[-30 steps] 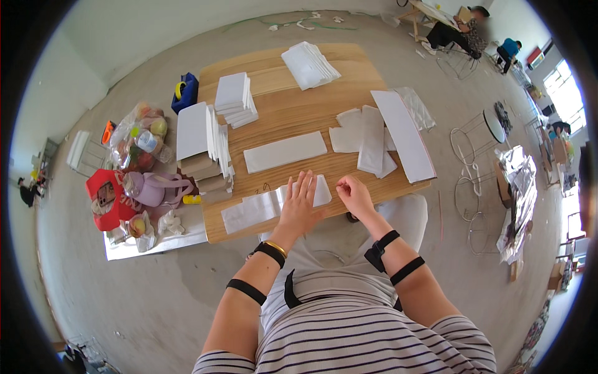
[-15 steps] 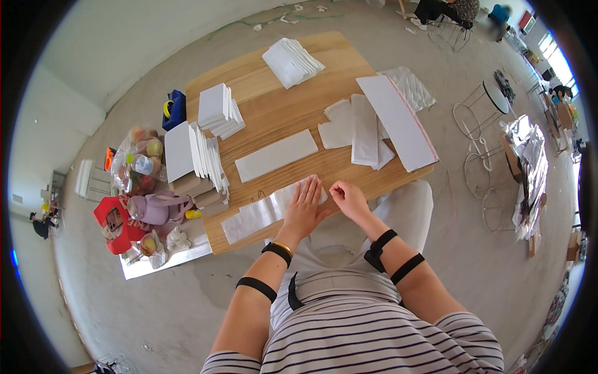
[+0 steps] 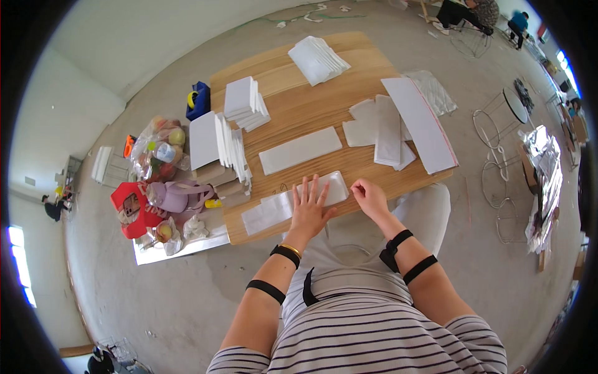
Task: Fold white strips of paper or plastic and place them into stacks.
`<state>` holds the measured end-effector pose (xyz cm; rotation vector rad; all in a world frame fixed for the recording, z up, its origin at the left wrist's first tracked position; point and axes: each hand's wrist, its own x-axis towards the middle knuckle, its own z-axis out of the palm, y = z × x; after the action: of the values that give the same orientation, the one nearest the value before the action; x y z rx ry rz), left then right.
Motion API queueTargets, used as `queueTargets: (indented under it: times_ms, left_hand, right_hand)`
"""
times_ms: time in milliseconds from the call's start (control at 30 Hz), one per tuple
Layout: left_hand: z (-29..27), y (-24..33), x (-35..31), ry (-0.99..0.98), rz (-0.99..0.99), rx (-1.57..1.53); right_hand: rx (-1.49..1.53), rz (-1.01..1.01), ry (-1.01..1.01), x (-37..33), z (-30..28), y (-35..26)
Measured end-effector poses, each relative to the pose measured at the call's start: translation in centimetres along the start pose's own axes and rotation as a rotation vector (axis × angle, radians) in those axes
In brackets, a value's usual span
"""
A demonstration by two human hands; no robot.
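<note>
My left hand [image 3: 307, 210] lies palm down with its fingers spread on a long white pouch-like strip [image 3: 268, 214] near the table's front edge. The strip's right end looks glossy; its middle is hidden under the hand. Just right of that end, my right hand [image 3: 371, 197] is closed, fingers curled in, apart from the strip. Whether it holds anything small is hidden. Beyond both hands a flat white rectangular piece [image 3: 300, 151] lies on the wooden table [image 3: 299, 106].
White folded stacks stand at the left [image 3: 242, 100] and far side [image 3: 319, 60]. Loose white sleeves [image 3: 387, 131] and a long white board [image 3: 418, 124] lie at the right. Left of the table are a bag of fruit [image 3: 163, 146], a lilac bottle [image 3: 171, 196] and a red box [image 3: 132, 210].
The view has shifted, so the table sits farther right. My left hand's fingers have spread apart, and more of the strip's glossy right end shows. My right hand remains closed beside it.
</note>
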<state>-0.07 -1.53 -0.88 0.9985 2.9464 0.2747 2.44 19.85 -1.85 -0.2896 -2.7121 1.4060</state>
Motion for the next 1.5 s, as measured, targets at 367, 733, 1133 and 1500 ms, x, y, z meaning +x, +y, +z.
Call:
queueTargets:
  times_ms: [367,733,1133,1500]
  left_hand:
    - [-2.7,-8.5,-9.6,0.254,-0.822,-0.074]
    - [-2.9,-10.1,-10.7,0.393,-0.962,-0.632]
    - [-8.8,1.5,-1.0,0.62,-0.25,-0.69]
    - [-1.1,-1.3,-5.8,0.107,-0.188,-0.249]
  right_hand:
    - [-0.02,-0.011,0.012,0.2,0.1,0.7]
    - [0.051,-0.095,-0.004,0.2,-0.4,-1.3]
    - [0.391,0.008,0.015,0.5,2.6,-8.3]
    - [0.761,0.343,0.046,1.4,-0.4,-1.3]
